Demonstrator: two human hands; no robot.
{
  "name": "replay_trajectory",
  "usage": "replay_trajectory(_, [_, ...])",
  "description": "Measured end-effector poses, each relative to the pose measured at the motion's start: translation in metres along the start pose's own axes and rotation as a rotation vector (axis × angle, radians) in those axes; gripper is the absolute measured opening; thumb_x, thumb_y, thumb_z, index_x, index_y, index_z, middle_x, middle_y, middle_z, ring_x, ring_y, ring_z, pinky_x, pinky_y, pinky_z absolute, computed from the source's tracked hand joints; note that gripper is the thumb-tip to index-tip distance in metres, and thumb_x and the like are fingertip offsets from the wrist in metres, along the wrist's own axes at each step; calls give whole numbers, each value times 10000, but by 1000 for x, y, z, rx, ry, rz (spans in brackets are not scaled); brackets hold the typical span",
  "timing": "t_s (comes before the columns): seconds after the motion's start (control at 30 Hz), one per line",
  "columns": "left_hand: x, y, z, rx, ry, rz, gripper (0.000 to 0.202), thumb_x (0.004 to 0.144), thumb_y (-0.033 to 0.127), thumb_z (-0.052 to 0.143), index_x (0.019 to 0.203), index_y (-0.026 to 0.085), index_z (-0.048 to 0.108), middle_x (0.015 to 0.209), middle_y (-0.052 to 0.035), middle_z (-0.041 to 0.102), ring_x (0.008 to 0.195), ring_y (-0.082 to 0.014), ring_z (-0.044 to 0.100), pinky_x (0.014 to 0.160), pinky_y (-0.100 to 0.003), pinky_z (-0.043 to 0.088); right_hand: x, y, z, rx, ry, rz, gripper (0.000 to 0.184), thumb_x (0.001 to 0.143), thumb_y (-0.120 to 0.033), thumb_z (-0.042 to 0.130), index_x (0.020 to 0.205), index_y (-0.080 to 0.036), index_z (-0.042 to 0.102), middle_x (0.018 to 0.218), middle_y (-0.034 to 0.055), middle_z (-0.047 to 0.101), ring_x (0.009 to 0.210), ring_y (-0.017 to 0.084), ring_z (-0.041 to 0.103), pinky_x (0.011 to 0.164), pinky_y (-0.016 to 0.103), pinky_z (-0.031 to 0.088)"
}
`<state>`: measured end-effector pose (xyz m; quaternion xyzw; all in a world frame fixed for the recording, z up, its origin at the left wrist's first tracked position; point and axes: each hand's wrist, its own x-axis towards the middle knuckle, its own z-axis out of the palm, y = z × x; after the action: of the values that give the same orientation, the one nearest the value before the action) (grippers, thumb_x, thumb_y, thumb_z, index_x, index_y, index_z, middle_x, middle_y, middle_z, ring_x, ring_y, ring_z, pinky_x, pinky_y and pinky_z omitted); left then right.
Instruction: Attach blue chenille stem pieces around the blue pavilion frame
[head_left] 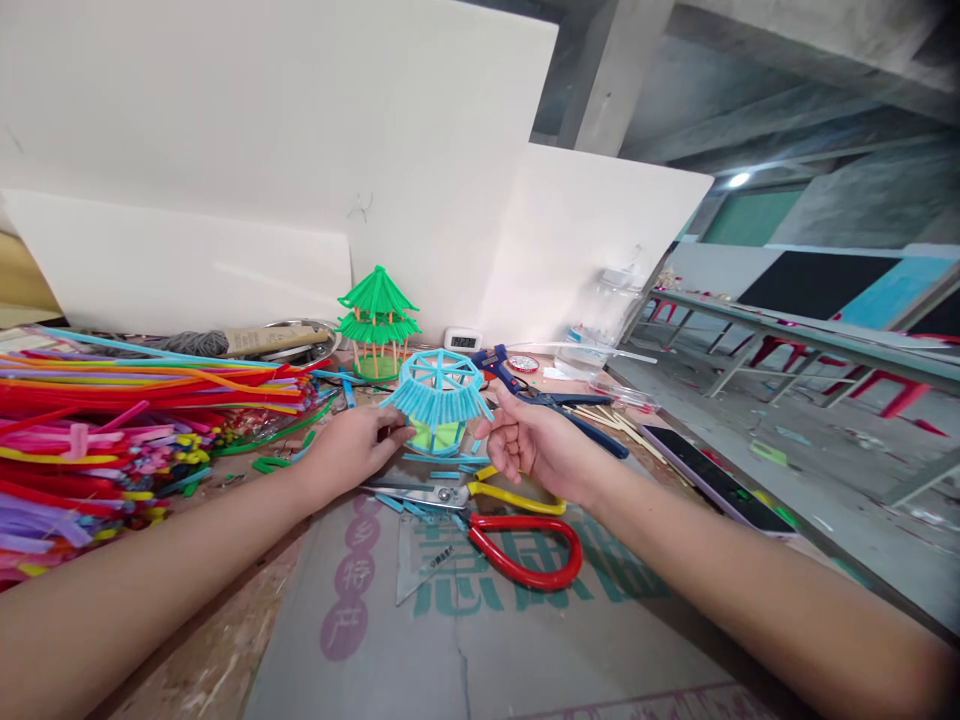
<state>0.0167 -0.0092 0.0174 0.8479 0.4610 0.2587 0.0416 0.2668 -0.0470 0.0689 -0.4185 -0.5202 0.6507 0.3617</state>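
A small blue pavilion model [442,400] made of pipe cleaners stands in front of me, with an open spoked top, a sloping skirt roof and yellow-green panels below. My left hand [364,445] is closed on its lower left side, fingertips at the panels. On the other side my right hand [536,440] has curled fingers, with thumb and forefinger around the right edge of the blue roof. Scissors [450,495] with one yellow and one red handle lie just below the model. Short blue pipe-cleaner pieces [390,502] and a clear set square [420,560] are beside them.
A green pavilion model [379,325] stands behind, next to a small digital clock [463,340]. Pipe-cleaner bundles [150,400] fill the left. To the right are a blue glue gun [501,368], pliers [585,420], a phone [716,480] and a plastic bottle [600,310]. White boards [262,130] rise behind.
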Motion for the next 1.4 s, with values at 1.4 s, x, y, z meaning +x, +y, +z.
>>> replay_trajectory(1.4, [2, -4, 2, -57, 19, 0, 339, 947, 417, 435, 853, 184, 663, 848, -46, 681, 800, -203, 626, 692, -290, 393, -8, -14, -11, -880, -129, -33, 476, 792, -639, 593, 701, -172, 616, 543, 3, 620, 452, 116, 547, 453, 236, 441])
